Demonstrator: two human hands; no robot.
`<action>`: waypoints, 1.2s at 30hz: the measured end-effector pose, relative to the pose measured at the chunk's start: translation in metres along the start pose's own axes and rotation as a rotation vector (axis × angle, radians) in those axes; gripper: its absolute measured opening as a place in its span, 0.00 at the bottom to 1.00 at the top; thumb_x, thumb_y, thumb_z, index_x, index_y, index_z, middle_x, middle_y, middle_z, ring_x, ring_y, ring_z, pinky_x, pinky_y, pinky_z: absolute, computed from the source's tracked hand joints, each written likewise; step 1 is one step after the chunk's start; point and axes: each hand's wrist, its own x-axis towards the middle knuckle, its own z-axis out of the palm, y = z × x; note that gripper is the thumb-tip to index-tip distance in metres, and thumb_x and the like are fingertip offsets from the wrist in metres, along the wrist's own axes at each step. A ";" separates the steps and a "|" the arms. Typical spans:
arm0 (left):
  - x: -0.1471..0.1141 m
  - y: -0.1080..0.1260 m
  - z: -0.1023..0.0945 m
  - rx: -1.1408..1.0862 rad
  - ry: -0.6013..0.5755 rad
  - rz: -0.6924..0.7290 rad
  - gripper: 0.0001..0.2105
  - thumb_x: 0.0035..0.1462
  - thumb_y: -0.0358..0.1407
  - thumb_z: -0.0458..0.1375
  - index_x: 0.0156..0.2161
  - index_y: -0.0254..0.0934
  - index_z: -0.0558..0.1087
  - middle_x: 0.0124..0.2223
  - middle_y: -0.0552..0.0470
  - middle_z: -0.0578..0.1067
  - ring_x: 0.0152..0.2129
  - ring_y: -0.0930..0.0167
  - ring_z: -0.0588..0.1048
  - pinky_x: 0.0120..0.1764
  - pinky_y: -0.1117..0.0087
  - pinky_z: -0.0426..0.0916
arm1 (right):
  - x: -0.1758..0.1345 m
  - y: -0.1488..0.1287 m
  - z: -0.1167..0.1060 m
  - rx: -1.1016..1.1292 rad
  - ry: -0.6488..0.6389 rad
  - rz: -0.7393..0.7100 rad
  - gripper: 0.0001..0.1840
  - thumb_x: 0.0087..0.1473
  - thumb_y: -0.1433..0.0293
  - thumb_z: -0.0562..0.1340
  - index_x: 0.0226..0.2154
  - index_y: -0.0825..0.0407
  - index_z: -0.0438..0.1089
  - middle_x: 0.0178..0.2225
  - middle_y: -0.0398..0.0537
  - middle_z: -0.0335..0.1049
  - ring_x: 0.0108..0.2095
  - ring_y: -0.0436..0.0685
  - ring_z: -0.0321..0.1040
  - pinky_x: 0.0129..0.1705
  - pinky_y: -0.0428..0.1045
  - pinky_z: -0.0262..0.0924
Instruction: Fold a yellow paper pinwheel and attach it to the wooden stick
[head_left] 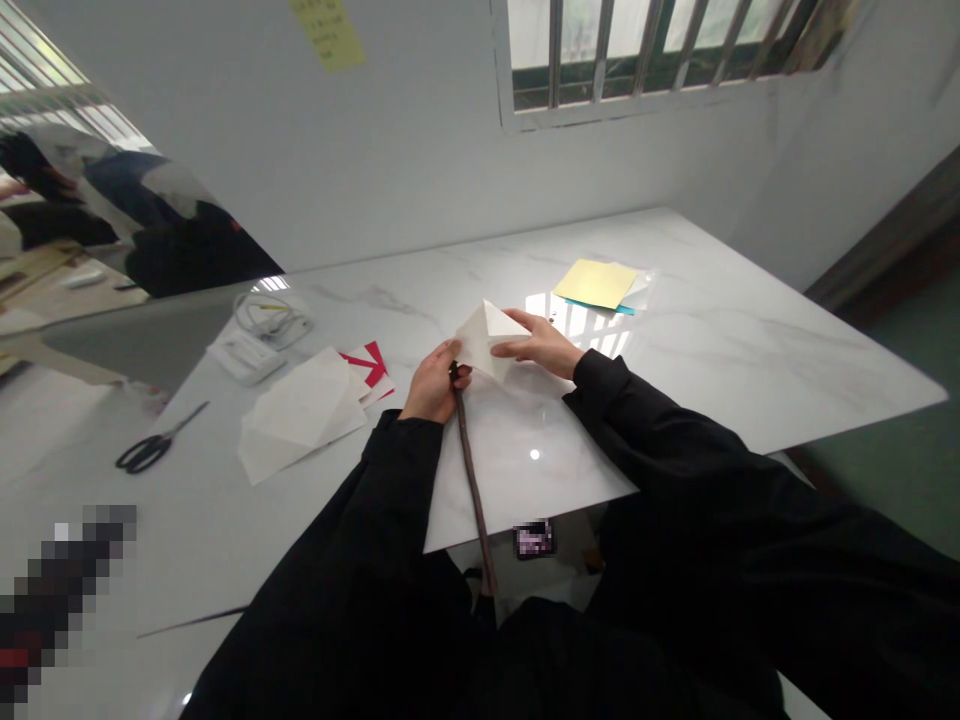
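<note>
In the head view a folded piece of white paper [484,338] is held above the table between both hands. My left hand [435,383] is closed on its left edge, thumb on the near face. My right hand [546,345] pinches the right side, with the thumb in front and fingers behind. A raised fold stands up in the middle of the paper. From beside my left fingers a long, thin brown cord or stick [469,460] runs down past the table edge to my lap; I cannot tell whether the hand grips it.
Left on the marble-patterned table [750,350] lie white paper sheets [296,415], red-and-white pieces [373,368], black scissors [154,450] and a white box with a cable [247,355]. Yellow sticky notes [596,283] lie at the back right. A mirror-like panel [195,270] shows people.
</note>
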 end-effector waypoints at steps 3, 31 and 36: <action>-0.001 0.001 0.001 -0.040 0.005 -0.005 0.11 0.59 0.34 0.71 0.39 0.33 0.74 0.29 0.57 0.69 0.18 0.81 0.63 0.18 0.81 0.52 | 0.003 0.006 -0.001 -0.033 0.027 -0.003 0.29 0.46 0.63 0.77 0.51 0.52 0.78 0.38 0.46 0.79 0.33 0.54 0.70 0.31 0.47 0.65; -0.001 -0.002 0.002 0.013 -0.024 -0.012 0.14 0.55 0.37 0.74 0.37 0.35 0.73 0.29 0.58 0.68 0.19 0.80 0.66 0.18 0.81 0.53 | 0.004 0.011 0.005 -0.602 0.257 -0.443 0.40 0.51 0.68 0.70 0.67 0.51 0.70 0.64 0.61 0.69 0.65 0.73 0.65 0.68 0.69 0.62; -0.003 0.000 0.005 0.038 -0.048 -0.034 0.13 0.54 0.33 0.74 0.39 0.35 0.74 0.32 0.57 0.71 0.19 0.81 0.66 0.18 0.81 0.52 | 0.006 0.015 0.007 -0.630 0.292 -0.457 0.41 0.50 0.71 0.67 0.68 0.53 0.68 0.64 0.63 0.70 0.67 0.72 0.65 0.72 0.69 0.58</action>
